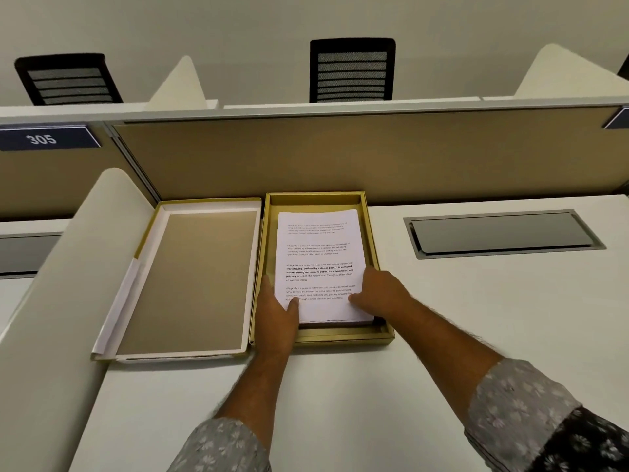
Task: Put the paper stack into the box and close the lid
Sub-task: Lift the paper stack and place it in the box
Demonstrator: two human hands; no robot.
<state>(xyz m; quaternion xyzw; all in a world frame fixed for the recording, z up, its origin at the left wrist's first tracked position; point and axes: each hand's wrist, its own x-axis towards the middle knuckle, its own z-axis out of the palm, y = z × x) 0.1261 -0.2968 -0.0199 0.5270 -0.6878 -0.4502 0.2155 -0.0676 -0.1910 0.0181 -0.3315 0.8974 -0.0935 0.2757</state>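
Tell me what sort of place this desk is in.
Probably an open-plan office or study hall: a fabric partition divides the white desk from facing seats with mesh office chairs, a seat number plate reads 305, and a cable hatch is set into the desktop.

Paper stack (320, 264) in box (372, 240), lid (190, 284) left.

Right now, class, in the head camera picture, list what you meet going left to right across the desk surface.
White side divider → open lid lying inside up → gold box with the paper stack in it → metal cable hatch.
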